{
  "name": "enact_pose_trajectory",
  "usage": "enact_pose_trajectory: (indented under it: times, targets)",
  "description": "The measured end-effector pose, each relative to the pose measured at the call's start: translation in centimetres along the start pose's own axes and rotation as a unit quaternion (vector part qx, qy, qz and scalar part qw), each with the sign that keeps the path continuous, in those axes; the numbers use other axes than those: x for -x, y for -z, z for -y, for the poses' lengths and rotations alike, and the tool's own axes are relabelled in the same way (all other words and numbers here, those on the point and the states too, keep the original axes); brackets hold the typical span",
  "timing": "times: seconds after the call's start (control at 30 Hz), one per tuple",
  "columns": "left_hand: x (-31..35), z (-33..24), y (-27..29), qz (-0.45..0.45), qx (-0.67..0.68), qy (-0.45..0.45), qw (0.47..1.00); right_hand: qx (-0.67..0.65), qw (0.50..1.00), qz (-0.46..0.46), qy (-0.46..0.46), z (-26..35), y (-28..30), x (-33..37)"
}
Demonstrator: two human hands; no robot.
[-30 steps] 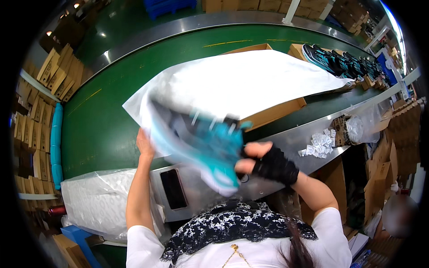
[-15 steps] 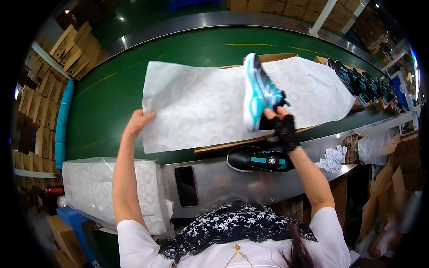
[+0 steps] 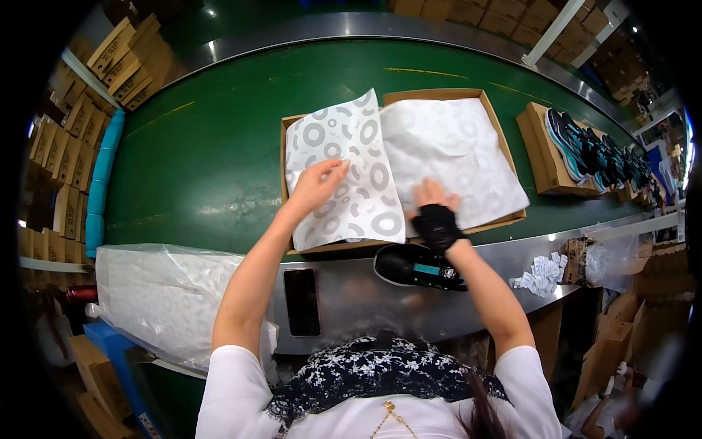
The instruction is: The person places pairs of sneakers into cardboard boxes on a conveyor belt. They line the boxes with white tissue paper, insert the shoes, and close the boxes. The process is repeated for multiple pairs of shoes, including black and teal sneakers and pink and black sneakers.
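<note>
White tissue paper [image 3: 453, 154] with grey ring prints lies in an open shoe box [image 3: 504, 139] on the green belt. Its left part, a printed flap [image 3: 365, 212], is folded over toward the middle. My left hand [image 3: 319, 186] is over this flap, fingers loosely stretched and fingertips at the paper. My right hand [image 3: 436, 216], in a black fingerless glove, rests on the paper's right part with its fingers spread. Just below the box a black sports shoe [image 3: 409, 265] with a turquoise stripe lies on the metal ledge, partly behind my right wrist.
A phone [image 3: 302, 301] lies on the metal ledge [image 3: 351, 293]. Left of it is a plastic-wrapped stack of tissue paper [image 3: 161, 300]. Small white packets [image 3: 542, 274] are piled at the right. Beyond them, several shoes [image 3: 578, 150] stand on boxes along the belt. Cartons [image 3: 73, 168] are stacked at far left.
The turquoise and black shoe has left my right hand and is out of sight. The tissue's left side has been folded rightward over the box, and my right hand now lies on the paper.
</note>
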State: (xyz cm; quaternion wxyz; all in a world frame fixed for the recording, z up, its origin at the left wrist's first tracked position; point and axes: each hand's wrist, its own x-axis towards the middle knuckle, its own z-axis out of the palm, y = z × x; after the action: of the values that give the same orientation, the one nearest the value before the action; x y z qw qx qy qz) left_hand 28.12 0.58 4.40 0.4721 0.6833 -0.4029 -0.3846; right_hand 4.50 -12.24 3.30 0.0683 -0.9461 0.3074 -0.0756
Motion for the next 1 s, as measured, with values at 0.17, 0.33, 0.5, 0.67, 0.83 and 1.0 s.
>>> enact_pose_trajectory:
  times: [0.17, 0.33, 0.5, 0.67, 0.83, 1.0]
  targets:
    - [2.6, 1.6, -6.3, -0.005, -0.509, -0.175, 0.843, -0.121, 0.990, -0.023, -0.072, -9.6, 2.9, 6.8]
    - [0.9, 2.7, -5.3, -0.004, -0.640, 0.023, 0.768, -0.087, 0.970, -0.221, 0.057, -4.5, 8.3, 12.6]
    - [2.5, 0.2, -7.3, -0.056, -0.411, -0.112, 0.903, 0.005, 0.999, 0.044, 0.007, -6.3, 3.8, 17.5]
    - [10.9, -3.9, -10.5, 0.091, -0.251, -0.224, 0.937, -0.047, 0.988, -0.060, 0.132, -1.7, 7.8, 13.6]
    - [12.6, -6.0, -10.0, 0.064, -0.125, -0.083, 0.987, -0.052, 0.955, -0.081, 0.280, 4.0, 14.2, 9.0]
    - [14.0, -7.1, -6.1, -0.099, 0.018, -0.014, 0.995, -0.149, 0.886, -0.305, 0.316, 6.4, 18.5, 7.7]
